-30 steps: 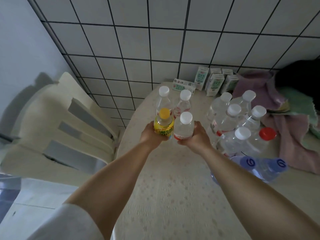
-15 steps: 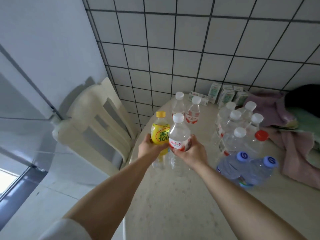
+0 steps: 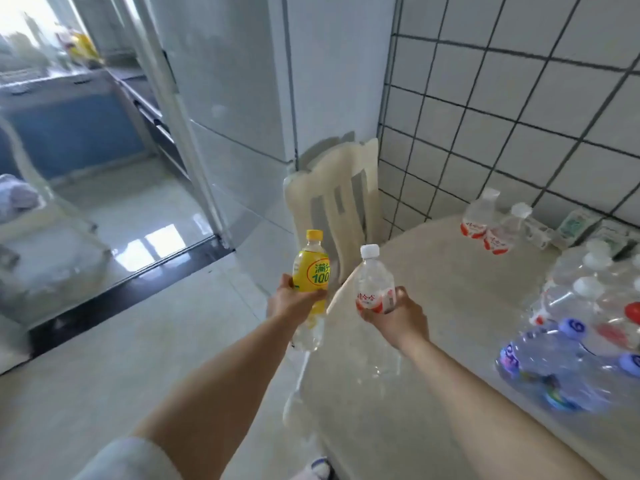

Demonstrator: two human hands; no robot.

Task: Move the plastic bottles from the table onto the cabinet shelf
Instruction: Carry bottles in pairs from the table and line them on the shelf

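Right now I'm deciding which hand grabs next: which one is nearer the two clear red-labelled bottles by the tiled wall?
Right. The right hand, holding a white-capped clear bottle, is over the table's edge nearer the two clear red-labelled bottles; the left hand, holding the yellow bottle, is off the table.

We see a pale worktop (image 3: 433, 327) filling the right side, its rounded edge toward the left. At the far side two clear bottles with red labels (image 3: 485, 225) stand close together, with small cartons (image 3: 575, 226) just right of them against the tiled wall. On the right, a cluster of clear bottles (image 3: 585, 299) stands, and blue-capped bottles (image 3: 561, 368) lie nearer.
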